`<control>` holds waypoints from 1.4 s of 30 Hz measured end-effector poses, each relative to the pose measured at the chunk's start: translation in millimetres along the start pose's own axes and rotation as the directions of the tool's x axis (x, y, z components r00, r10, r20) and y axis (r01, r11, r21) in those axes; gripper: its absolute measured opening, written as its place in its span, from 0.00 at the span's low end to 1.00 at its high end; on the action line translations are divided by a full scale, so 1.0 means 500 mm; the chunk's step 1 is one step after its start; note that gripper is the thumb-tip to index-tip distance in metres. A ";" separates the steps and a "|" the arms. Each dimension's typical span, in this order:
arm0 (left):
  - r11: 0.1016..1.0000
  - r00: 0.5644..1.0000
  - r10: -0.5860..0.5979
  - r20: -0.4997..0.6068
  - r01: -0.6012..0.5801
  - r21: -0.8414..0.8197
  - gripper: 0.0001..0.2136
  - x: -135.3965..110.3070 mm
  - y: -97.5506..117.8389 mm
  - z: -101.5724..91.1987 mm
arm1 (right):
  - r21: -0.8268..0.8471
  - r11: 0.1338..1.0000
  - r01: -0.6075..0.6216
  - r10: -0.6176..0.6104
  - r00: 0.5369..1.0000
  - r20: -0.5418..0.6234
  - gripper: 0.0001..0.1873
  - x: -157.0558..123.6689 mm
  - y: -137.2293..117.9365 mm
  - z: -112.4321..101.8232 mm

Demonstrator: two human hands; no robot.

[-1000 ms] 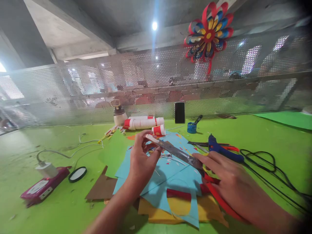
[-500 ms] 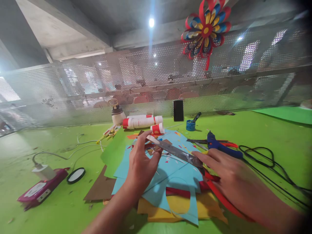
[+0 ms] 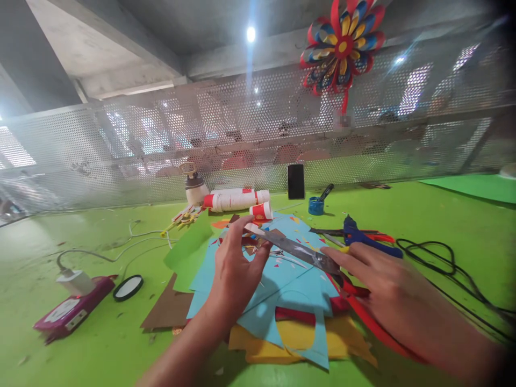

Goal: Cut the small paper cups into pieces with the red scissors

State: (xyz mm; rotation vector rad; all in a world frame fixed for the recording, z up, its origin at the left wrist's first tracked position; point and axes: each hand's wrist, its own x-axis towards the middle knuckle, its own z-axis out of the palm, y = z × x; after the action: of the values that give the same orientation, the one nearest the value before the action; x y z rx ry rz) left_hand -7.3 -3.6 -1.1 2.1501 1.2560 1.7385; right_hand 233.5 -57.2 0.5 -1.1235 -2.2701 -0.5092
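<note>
My right hand (image 3: 397, 287) is closed round the red handles of a pair of scissors (image 3: 300, 251), its index finger stretched along them. The grey blades reach left and upward to my left hand (image 3: 231, 274). There the thumb and index finger curl about the blade end, where a small pale piece shows; what they pinch is mostly hidden. Beneath both hands lie light blue paper sheets (image 3: 262, 309), the front one with a round hole cut out. Yellow paper (image 3: 258, 352) and small coloured scraps lie around them.
Behind the hands lie stacked paper cups (image 3: 236, 202) and a single red-and-white cup (image 3: 261, 210). A blue glue gun (image 3: 358, 236) and a black cable (image 3: 451, 269) are at right. A purple power strip (image 3: 76, 309) sits at left. A phone (image 3: 296, 181) stands near the perforated metal screen (image 3: 133, 150).
My right hand and the scissors have shifted slightly to the right. My left hand stays almost in place by the blade end. The whole view has moved a little.
</note>
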 end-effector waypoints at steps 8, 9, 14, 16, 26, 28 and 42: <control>0.997 1.000 0.011 -0.004 -0.011 -0.077 0.18 -0.002 -0.001 0.002 | 0.004 1.000 -0.020 0.019 1.000 0.022 0.23 -0.006 0.008 -0.004; 0.997 1.000 0.008 -0.010 -0.009 -0.080 0.18 -0.001 -0.002 0.002 | 0.009 1.000 -0.019 0.019 1.000 0.022 0.23 -0.005 0.008 -0.005; 0.996 1.000 -0.003 -0.006 0.002 -0.085 0.18 0.002 -0.004 0.001 | 0.000 1.000 -0.011 0.011 1.000 0.018 0.22 -0.003 0.007 -0.007; 0.995 1.000 -0.004 0.016 0.005 -0.096 0.17 0.003 -0.002 -0.001 | -0.011 1.000 -0.008 0.008 1.000 0.021 0.22 -0.002 0.008 -0.008; 0.982 0.997 -0.040 0.067 0.051 -0.181 0.17 0.000 0.004 -0.002 | 0.008 1.000 -0.017 0.017 0.999 0.041 0.22 -0.001 0.013 -0.012; 0.981 0.997 -0.040 0.065 0.052 -0.185 0.16 0.000 0.004 -0.002 | 0.026 1.000 -0.018 0.017 0.999 0.038 0.22 -0.001 0.012 -0.011; 0.983 0.996 -0.065 0.060 0.075 -0.170 0.17 -0.006 0.007 -0.002 | -0.006 0.999 0.031 -0.031 0.999 -0.014 0.21 -0.001 0.009 -0.013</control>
State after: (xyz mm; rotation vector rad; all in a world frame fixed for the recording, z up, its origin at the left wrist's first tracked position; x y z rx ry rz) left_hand -6.6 -8.0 -1.0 2.0184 1.1101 1.6814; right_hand 239.3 -58.5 5.9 -1.0859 -2.2784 -0.5352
